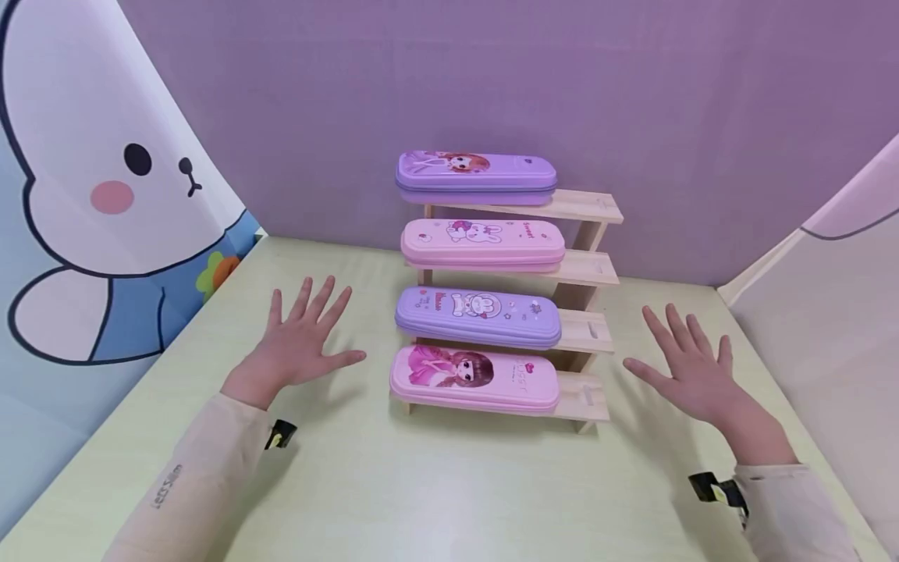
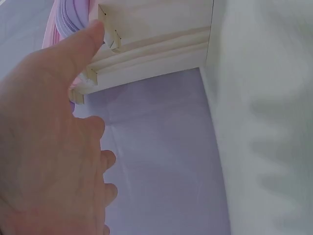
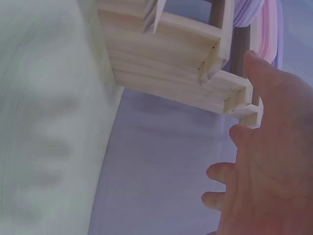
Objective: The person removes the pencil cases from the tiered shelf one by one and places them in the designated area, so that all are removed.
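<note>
Both hands hover over the table with fingers spread, holding nothing. My left hand (image 1: 298, 343) is left of a stepped wooden rack (image 1: 583, 398), its thumb pointing toward it. On the rack's other side, my right hand (image 1: 691, 375) has its palm turned down. Each step bears one zipped pencil case, set toward the left end. From the top they are a purple case with a doll figure (image 1: 506, 173), a pink case with a rabbit (image 1: 516, 242), a lavender case with a rabbit (image 1: 520, 316) and a pink case with a doll figure (image 1: 509, 382).
The light green table (image 1: 421, 492) runs back to a purple cloth wall (image 1: 351, 101). A cloth with a cartoon animal (image 1: 77, 195) hangs at the left, and a pale cloth (image 1: 829, 312) at the right. Black straps show below both wrists.
</note>
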Demonstrator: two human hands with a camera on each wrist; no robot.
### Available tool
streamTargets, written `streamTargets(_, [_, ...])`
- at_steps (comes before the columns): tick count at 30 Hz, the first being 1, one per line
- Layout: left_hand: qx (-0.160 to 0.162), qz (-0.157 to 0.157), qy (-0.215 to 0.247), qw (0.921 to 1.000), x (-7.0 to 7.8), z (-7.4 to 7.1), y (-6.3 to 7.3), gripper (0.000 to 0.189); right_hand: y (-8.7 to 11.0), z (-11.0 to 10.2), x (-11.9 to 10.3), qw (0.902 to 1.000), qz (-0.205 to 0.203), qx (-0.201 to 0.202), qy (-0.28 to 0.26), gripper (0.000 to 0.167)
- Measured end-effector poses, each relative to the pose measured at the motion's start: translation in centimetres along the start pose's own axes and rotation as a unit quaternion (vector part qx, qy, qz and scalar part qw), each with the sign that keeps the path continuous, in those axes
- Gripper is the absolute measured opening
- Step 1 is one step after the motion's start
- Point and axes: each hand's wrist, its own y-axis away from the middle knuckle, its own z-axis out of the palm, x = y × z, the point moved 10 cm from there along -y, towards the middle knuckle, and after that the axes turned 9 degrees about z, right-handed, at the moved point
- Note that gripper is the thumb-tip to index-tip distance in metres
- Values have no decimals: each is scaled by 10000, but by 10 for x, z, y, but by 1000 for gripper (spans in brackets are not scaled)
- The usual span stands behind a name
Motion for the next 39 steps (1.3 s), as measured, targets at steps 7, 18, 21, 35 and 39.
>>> streamTargets(7, [258, 423, 535, 9973, 7, 2, 1, 100, 7, 2, -4, 9963, -159, -321, -781, 84])
streamTargets(18, [671, 839, 2035, 9732, 8, 26, -2, 101, 11, 19, 4, 9633, -377, -315, -2639, 86])
streamTargets(21, [820, 885, 2544, 9595, 11, 29, -2, 100, 12, 25, 6, 9574, -377, -121, -2859, 87])
streamTargets(35, [1833, 1477, 5165, 8233, 36, 38, 4, 89, 18, 64, 7, 8590, -651, -17, -5079, 66])
streamTargets(39, [1741, 1400, 5687, 7916, 40, 40, 4, 87, 19, 73, 1, 8380, -804, -432, -5380, 63])
